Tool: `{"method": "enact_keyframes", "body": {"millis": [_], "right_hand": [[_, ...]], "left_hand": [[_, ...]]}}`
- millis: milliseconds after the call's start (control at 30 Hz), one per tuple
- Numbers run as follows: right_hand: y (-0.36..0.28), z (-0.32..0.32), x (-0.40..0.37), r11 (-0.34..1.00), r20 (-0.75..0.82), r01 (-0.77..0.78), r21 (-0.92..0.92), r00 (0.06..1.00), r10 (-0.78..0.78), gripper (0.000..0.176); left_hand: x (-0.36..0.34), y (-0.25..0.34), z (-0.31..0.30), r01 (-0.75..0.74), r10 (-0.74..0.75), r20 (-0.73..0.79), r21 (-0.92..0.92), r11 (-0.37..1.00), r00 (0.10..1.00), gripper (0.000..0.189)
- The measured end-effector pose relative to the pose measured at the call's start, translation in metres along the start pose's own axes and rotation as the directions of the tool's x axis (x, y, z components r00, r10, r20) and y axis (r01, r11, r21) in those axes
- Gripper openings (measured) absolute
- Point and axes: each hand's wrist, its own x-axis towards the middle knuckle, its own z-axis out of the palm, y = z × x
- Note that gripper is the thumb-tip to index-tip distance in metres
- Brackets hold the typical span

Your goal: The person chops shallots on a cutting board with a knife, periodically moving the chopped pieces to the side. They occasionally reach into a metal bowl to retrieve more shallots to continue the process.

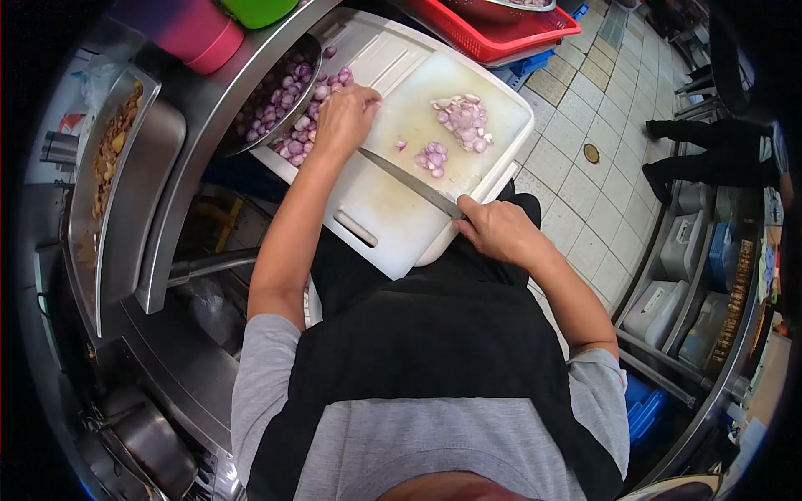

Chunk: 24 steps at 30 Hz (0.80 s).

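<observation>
1. Shallots (294,140), peeled and whole, lie heaped at the far left edge of the white cutting board (388,225). More of them fill the metal bowl (316,52) just beside it.
2. The left hand (344,117) rests on that heap with its fingers curled down among the bulbs. Whether it has one in its grasp cannot be told.
3. The right hand (499,231) is closed around the handle of a knife (409,181). The blade lies slantwise across the middle of the board, its tip pointing towards the left wrist and touching no shallot.
4. Done so far, by the look of it: a larger heap of slices (464,117) sits at the far right of the board, and a smaller heap (433,157) lies near the blade.
5. Left to do: the whole bulbs far outnumber the cut ones, so the slicing seems to be at an early stage.
6. A red basket (501,37) stands beyond the board, and another person's legs (710,154) show at the right on the tiled floor.
</observation>
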Motion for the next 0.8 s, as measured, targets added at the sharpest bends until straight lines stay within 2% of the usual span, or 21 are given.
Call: {"method": "enact_keyframes", "body": {"millis": [67, 200, 233, 267, 333, 400, 433, 500, 567, 667, 800], "right_hand": [[-0.004, -0.001, -0.006, 0.999, 0.026, -0.038, 0.032, 0.999, 0.037, 0.026], [0.007, -0.002, -0.028, 0.988, 0.047, -0.068, 0.135, 0.997, 0.063, 0.029], [0.009, -0.003, -0.035, 0.969, 0.049, -0.115, 0.218, 0.993, 0.107, 0.031], [0.011, -0.003, -0.041, 0.940, 0.054, -0.161, 0.300, 0.987, 0.152, 0.033], [0.015, -0.007, -0.050, 0.915, 0.083, -0.220, 0.339, 0.975, 0.204, 0.034], [0.018, -0.012, -0.056, 0.871, 0.145, -0.290, 0.395, 0.957, 0.253, 0.035], [0.019, -0.011, -0.057, 0.867, 0.141, -0.293, 0.403, 0.956, 0.257, 0.035], [0.022, -0.010, -0.058, 0.881, 0.111, -0.254, 0.399, 0.967, 0.229, 0.036], [0.026, -0.005, -0.057, 0.893, 0.077, -0.233, 0.385, 0.972, 0.220, 0.036], [0.028, -0.005, -0.055, 0.920, 0.053, -0.207, 0.333, 0.978, 0.201, 0.036], [0.027, -0.009, -0.056, 0.951, 0.021, -0.187, 0.247, 0.982, 0.187, 0.033]], "left_hand": [[-0.008, 0.022, -0.019, 0.058, 0.004, 0.211, -0.288, 0.956, 0.978, 0.014], [-0.024, 0.024, -0.025, 0.041, 0.015, 0.221, -0.245, 0.969, 0.975, 0.014], [-0.029, 0.022, -0.020, 0.030, 0.027, 0.227, -0.243, 0.970, 0.974, 0.014], [-0.034, 0.020, -0.014, 0.048, 0.020, 0.231, -0.285, 0.957, 0.973, 0.015], [-0.040, 0.027, -0.013, 0.072, 0.025, 0.269, -0.344, 0.936, 0.963, 0.020], [-0.045, 0.035, -0.009, 0.002, 0.082, 0.240, -0.331, 0.944, 0.967, 0.023], [-0.048, 0.037, -0.005, -0.059, 0.129, 0.204, -0.316, 0.947, 0.970, 0.025], [-0.052, 0.044, 0.001, -0.057, 0.128, 0.225, -0.296, 0.954, 0.966, 0.028], [-0.052, 0.050, 0.003, -0.111, 0.134, 0.079, -0.246, 0.963, 0.988, 0.026], [-0.046, 0.046, 0.009, -0.209, 0.239, 0.127, -0.213, 0.954, 0.963, 0.024], [-0.039, 0.041, 0.016, -0.256, 0.277, 0.155, -0.146, 0.956, 0.948, 0.021]]}}
